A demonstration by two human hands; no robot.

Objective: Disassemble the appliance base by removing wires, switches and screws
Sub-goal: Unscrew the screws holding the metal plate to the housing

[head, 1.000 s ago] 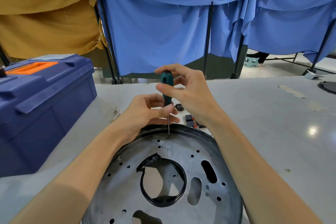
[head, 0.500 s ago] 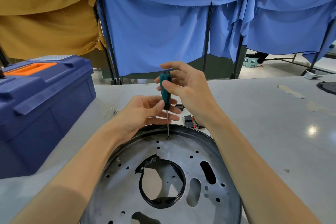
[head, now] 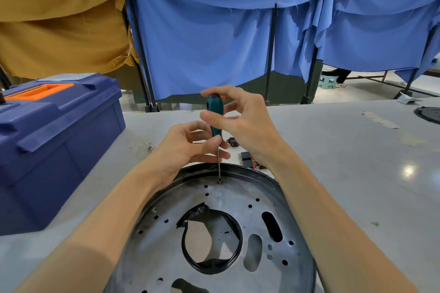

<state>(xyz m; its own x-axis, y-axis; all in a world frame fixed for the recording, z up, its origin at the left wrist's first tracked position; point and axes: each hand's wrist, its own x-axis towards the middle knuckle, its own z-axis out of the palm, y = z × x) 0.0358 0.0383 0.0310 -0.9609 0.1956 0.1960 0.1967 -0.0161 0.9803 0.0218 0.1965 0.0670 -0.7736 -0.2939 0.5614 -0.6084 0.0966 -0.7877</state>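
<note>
The round grey metal appliance base (head: 259, 233) lies flat in front of me, with a black rim, several holes and a black ring around its middle opening. A green-handled screwdriver (head: 215, 114) stands upright with its tip on a screw (head: 220, 182) near the base's far edge. My right hand (head: 245, 123) grips the handle from the right with thumb and fingers. My left hand (head: 188, 147) rests at the far rim, its thumb and fingertips around the lower handle and shaft.
A blue toolbox (head: 52, 145) with an orange handle stands on the grey table (head: 357, 162) at the left. Small black and red switch parts (head: 247, 159) and a bit of wire (head: 150, 146) lie just beyond the base. Another dark round part (head: 428, 114) sits far right. Blue and tan cloths hang behind.
My right hand's fingers have shifted around the screwdriver handle, as in turning it. The tip stays on the same screw and my left hand keeps its place.
</note>
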